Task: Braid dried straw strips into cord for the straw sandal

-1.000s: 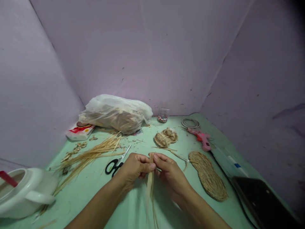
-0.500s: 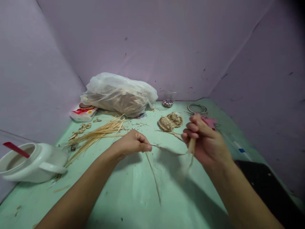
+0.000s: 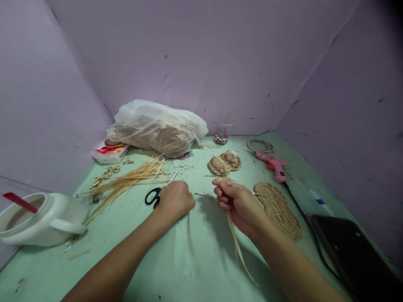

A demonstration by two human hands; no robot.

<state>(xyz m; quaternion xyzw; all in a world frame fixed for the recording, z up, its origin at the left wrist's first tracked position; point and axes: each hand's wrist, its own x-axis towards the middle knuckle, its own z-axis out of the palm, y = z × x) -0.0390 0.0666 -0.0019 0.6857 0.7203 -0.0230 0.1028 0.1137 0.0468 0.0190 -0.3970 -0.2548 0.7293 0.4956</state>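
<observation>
My right hand (image 3: 239, 204) is closed round a pale straw strip (image 3: 237, 245) that hangs down from the fist towards me. My left hand (image 3: 174, 200) is curled into a fist resting on the green table (image 3: 176, 260), just right of black-handled scissors (image 3: 155, 193); a thin twisted strand (image 3: 204, 195) runs between the two hands, and I cannot see whether the left fingers pinch it. A flat oval woven straw mat (image 3: 278, 209) lies right of my right hand.
A bundle of loose straw (image 3: 126, 181) lies left of the scissors. Behind are a plastic bag of straw (image 3: 157, 128), two small woven coils (image 3: 225, 162), a bead jar (image 3: 222, 133), a pink glue gun (image 3: 273, 165), a white pot (image 3: 40, 218) and a dark tablet (image 3: 352, 251).
My right hand came back down and leftwards from its raised position, still gripping the strip. My left hand dropped onto the table beside the scissors, and its hanging strand is gone.
</observation>
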